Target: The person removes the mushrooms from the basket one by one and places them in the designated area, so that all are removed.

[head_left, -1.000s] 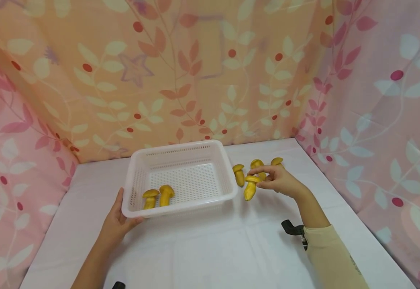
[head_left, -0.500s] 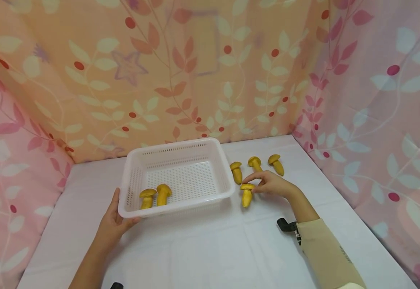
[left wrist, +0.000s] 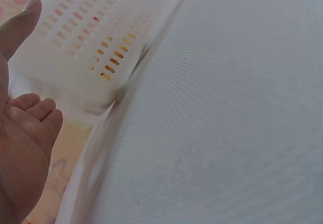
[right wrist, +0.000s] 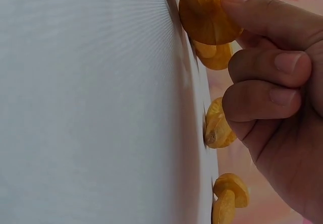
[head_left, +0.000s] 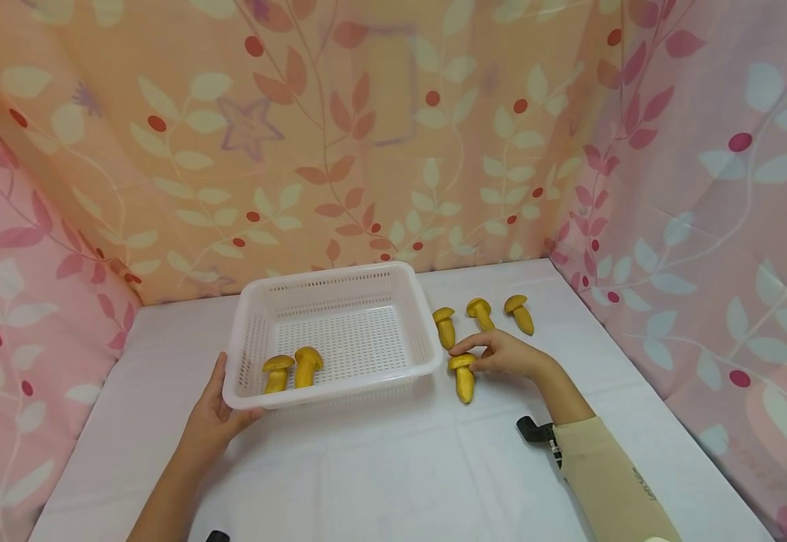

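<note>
In the head view, my right hand (head_left: 508, 355) pinches a yellow mushroom (head_left: 464, 382) by its cap, just right of the white plastic basket (head_left: 427, 354). The right wrist view shows the thumb and a finger against that mushroom's cap (right wrist: 209, 24), with the other fingers curled in. My left hand (head_left: 212, 418) holds the basket's near left corner, thumb at the front and fingers along the left side. Two yellow mushrooms, one left (head_left: 276, 374) and one right (head_left: 307, 367), lie inside the basket near its front wall.
Three more yellow mushrooms lie on the white-covered table (head_left: 380, 482) right of the basket: a near one (head_left: 445, 330), a middle one (head_left: 481, 315) and a far right one (head_left: 521, 315). Patterned cloth (head_left: 366, 150) encloses the table's back and sides.
My right hand has brought the pinched mushroom nearer to me and slightly left, away from the other loose ones. The left hand stays at the basket corner.
</note>
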Motion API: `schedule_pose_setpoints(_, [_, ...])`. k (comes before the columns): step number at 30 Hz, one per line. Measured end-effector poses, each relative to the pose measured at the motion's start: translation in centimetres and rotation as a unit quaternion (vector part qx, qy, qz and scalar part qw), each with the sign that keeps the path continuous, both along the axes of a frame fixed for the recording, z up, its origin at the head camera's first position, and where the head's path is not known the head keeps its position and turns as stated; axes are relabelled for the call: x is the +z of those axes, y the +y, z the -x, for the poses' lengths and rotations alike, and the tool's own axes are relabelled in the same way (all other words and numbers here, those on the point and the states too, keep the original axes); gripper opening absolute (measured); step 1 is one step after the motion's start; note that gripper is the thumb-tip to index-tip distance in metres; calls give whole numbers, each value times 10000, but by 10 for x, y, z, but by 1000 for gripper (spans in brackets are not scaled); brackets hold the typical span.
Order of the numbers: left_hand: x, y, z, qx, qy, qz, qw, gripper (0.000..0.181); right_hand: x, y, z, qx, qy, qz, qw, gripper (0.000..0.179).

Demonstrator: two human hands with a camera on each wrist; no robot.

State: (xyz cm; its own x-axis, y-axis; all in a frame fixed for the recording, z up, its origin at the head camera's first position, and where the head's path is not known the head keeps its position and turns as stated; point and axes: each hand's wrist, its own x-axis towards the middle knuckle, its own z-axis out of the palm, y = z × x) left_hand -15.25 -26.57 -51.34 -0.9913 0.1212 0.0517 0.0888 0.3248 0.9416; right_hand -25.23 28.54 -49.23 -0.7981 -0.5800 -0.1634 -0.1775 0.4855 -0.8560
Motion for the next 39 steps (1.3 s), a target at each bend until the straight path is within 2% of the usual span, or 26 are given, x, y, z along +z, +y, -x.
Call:
schedule_pose_setpoints(11, [0,0,-1,-4,29,42,10000,117,1,-3,-1,138,191,-91,9997,38])
schedule_pose_setpoints(19, [1,1,-1,84,-9,184,9998,116,0,-3,-2,101,119,-57,9999,37])
schedule_pose_setpoints(28, [-1,2,-2,82,21,101,9999,115,-1,-3,-1,144,114,-46,9998,39])
schedule_pose_setpoints(33, [0,1,0,39,110,122,9999,114,2,1,-2,47,145,-30,9999,42])
schedule_pose_setpoints(39, [2,1,-1,102,87,228,9997,115,17,-3,-6,-333,302,10,9990,43])
